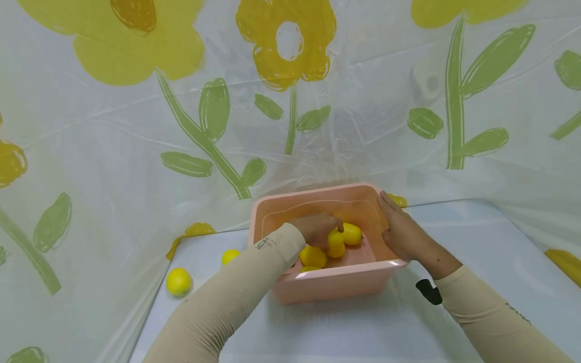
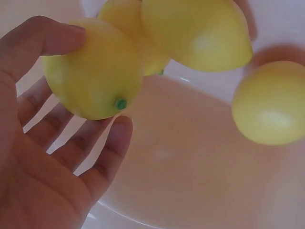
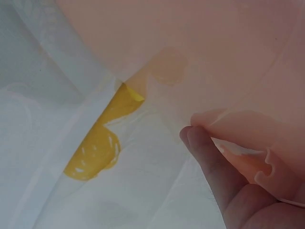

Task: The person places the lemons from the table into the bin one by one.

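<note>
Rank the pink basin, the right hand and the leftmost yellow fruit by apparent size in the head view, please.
1. Pink basin, by far the largest
2. Right hand
3. Leftmost yellow fruit

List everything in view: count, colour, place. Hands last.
Table: one, pale, under the basin
Sheet: one, whitish with yellow-and-green floral print, behind the table
Basin: one, pink, on the table
Lemons: four visible, yellow, inside the basin
Loose lemons: two, yellow, on the table, left of the basin
Sleeves: two, beige, on the forearms
Unidentified item: one, black, by the right cuff
Left hand: one, in the basin, holding a lemon
Right hand: one, gripping the basin's right side
</note>
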